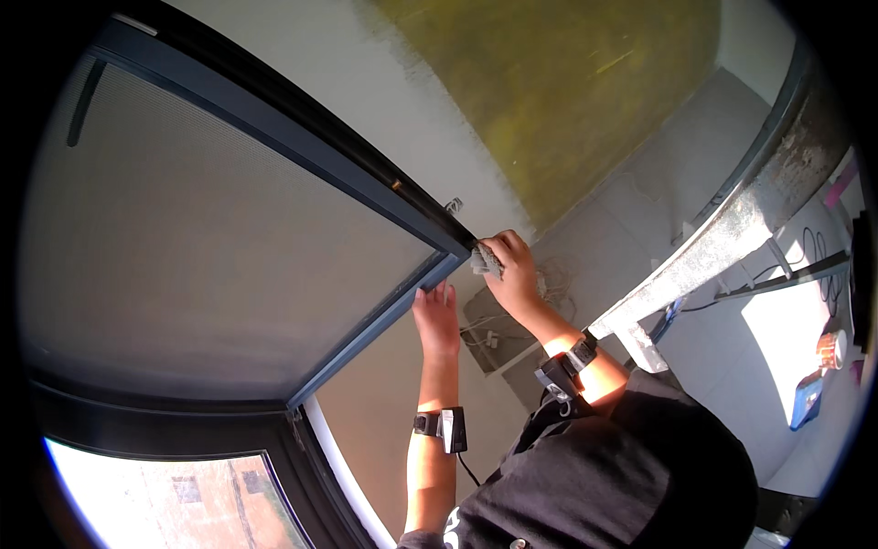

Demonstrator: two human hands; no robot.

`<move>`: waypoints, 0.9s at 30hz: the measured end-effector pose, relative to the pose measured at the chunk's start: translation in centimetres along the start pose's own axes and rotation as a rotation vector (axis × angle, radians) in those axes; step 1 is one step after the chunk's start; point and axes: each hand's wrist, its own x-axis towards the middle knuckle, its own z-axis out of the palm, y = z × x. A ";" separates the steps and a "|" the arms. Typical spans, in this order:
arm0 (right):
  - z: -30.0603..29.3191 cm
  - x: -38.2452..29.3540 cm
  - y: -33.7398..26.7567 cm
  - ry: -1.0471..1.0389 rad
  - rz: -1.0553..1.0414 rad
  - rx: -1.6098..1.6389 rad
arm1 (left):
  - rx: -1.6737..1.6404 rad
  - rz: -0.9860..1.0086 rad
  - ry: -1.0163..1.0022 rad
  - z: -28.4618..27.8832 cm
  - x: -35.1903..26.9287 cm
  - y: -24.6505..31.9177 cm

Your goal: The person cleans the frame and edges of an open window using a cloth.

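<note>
A dark grey window sash frame (374, 336) with a fine mesh screen (226, 240) fills the left side, its corner pointing toward me. My right hand (511, 271) is at that corner, closed around a crumpled grey cloth (485, 261) that touches the frame. My left hand (437, 322) reaches up to the frame's near edge a little below the corner. Its fingertips meet the edge; whether they grip it is unclear. Each forearm wears a strapped black device, one on the left wrist (451, 430) and one on the right (559, 379).
A whitish-coated metal ladder (720, 250) stands close on my right. Tangled cables (555, 285) lie on the floor below. A tin (831, 349) and a blue object (807, 403) sit at far right. Below the screen is a window pane (185, 501); behind, a partly olive-painted wall (562, 89).
</note>
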 end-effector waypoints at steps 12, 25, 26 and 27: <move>-1.5 -1.7 0.2 0.220 0.314 0.296 | 0.090 0.027 0.054 -0.6 0.9 -0.2; 0.9 -5.9 3.9 0.062 0.435 0.263 | 0.039 0.039 0.113 -0.2 0.4 -0.2; 0.1 -4.9 3.4 0.050 0.404 0.317 | 0.028 0.047 0.102 -0.3 0.4 -0.2; -0.6 -3.7 2.5 0.114 0.338 0.343 | 0.022 0.054 0.087 -0.5 0.5 -0.3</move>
